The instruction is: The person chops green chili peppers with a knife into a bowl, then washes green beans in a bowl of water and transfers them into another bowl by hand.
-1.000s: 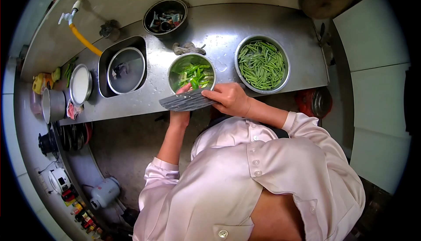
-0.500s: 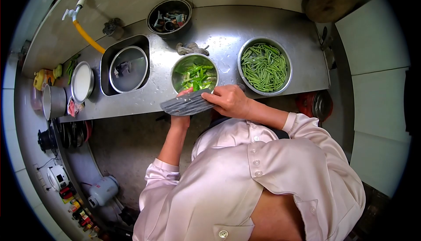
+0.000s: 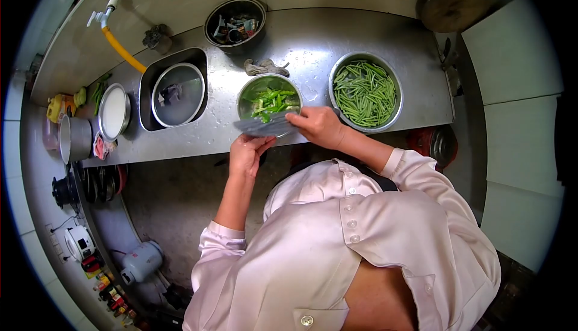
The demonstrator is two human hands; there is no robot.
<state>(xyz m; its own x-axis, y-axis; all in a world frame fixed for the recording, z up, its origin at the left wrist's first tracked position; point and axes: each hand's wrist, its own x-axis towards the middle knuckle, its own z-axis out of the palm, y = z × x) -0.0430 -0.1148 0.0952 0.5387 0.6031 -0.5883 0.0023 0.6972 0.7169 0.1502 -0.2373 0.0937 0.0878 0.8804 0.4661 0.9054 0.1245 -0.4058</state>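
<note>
Our right hand (image 3: 319, 126) grips the knife (image 3: 264, 125) over the near rim of the bowl (image 3: 244, 97) of peppers (image 3: 274, 100), and we should hold it steady, minding our left hand (image 3: 247, 153), grip unclear, just below.

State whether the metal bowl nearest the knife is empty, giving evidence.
Not empty: cut green peppers lie in the metal bowl, beyond the knife.

Metal counter (image 3: 415, 78) | steel bowl (image 3: 271, 82) | bean basin (image 3: 333, 84) | dark pot (image 3: 244, 47) | crumpled rag (image 3: 267, 67)
</note>
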